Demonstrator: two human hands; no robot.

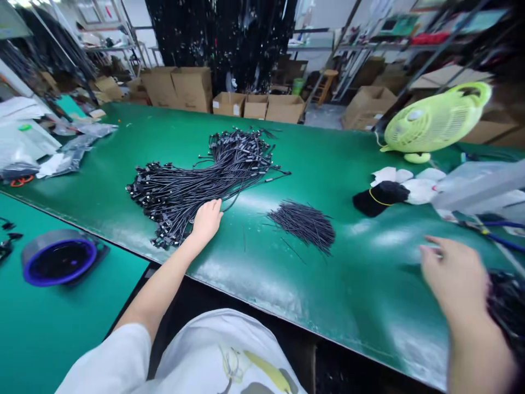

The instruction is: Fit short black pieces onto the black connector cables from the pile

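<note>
A large heap of black cables with small connectors at their ends lies across the green table. My left hand rests at the near edge of this heap, its fingers curled round a black cable; the held part is hidden under the fingers. To the right of the heap lies a loose pile of thin black cable ties, with a few strays beside it. My right hand, slightly blurred, is over the table's right side. Its thumb and forefinger stand a little apart, with nothing visible between them.
A black bundle with a yellow band lies near white crumpled pieces and a green fan. Black plastic-like material sits beside my right wrist. At left are a purple-rimmed round container and plastic bags. Cardboard boxes stand behind the table.
</note>
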